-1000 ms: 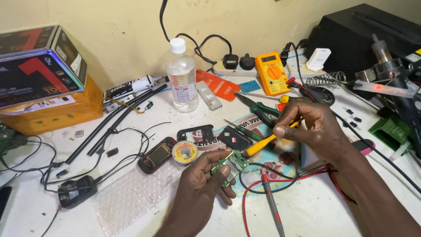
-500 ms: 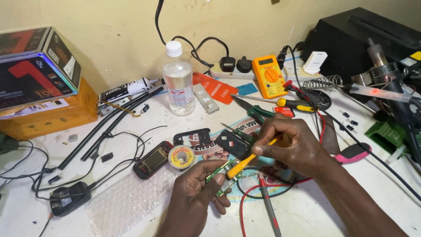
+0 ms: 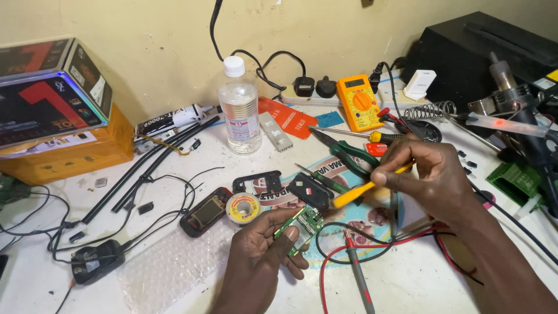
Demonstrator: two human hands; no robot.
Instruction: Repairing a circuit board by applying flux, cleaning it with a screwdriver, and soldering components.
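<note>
Compared with a second earlier, the right hand (image 3: 436, 174) has lowered its yellow-handled tool (image 3: 363, 189) from beside the pliers down to the small green circuit board (image 3: 305, 224), so the tip now meets the board. The left hand (image 3: 258, 256) pinches that board by its edges just above the worktop (image 3: 192, 157), beside a solder reel (image 3: 242, 207); the board is narrow, tilted and densely populated.

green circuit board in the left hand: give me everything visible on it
The circuit board is small, green and bare, out of any casing, with tiny metallic parts on its upper face. It is held tilted above the white table, pinched in the left hand, thumb on its lower part. The dark tip of the yellow-handled tool in the right hand reaches its upper end. Finer detail is too small to tell.
</note>
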